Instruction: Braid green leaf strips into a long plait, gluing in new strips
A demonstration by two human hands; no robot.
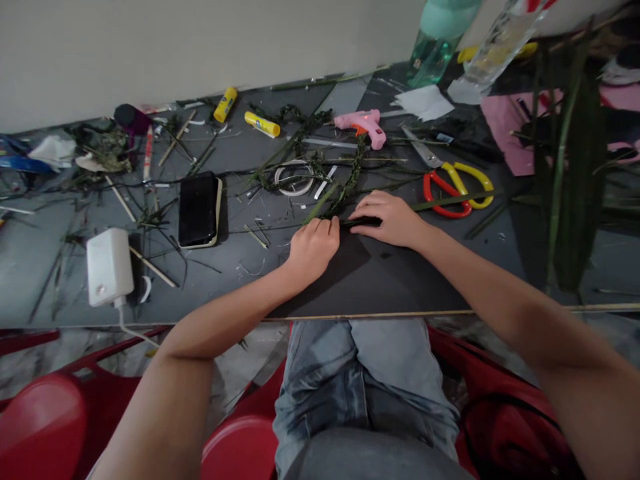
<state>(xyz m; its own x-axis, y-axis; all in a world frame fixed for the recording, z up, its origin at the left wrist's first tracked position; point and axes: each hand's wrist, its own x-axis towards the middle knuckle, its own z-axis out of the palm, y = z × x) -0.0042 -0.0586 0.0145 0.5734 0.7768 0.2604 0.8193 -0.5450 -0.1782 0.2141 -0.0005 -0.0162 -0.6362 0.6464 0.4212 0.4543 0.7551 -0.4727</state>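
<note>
A dark green braid of leaf strips (350, 183) runs from the pink glue gun (367, 125) down to my hands near the table's front edge. My left hand (314, 247) is closed on the braid's lower end, its fingertips pressed together. Close beside it on the right, my right hand (387, 219) pinches the dark green strips between thumb and fingers. A long green leaf strip (445, 201) sticks out past the right hand. Scissors (453, 183) with red and yellow handles lie just beyond that strip. The fingers partly hide the leaf ends.
On the grey table (250, 280) lie a phone (199, 210), a white power bank (110, 267) with a cable, yellow glue sticks (263, 125), a tape roll (294, 178) and leaf scraps. Bottles (440, 43) stand at the back right; large leaves (580, 187) lie right. Red chairs (45, 427) are below.
</note>
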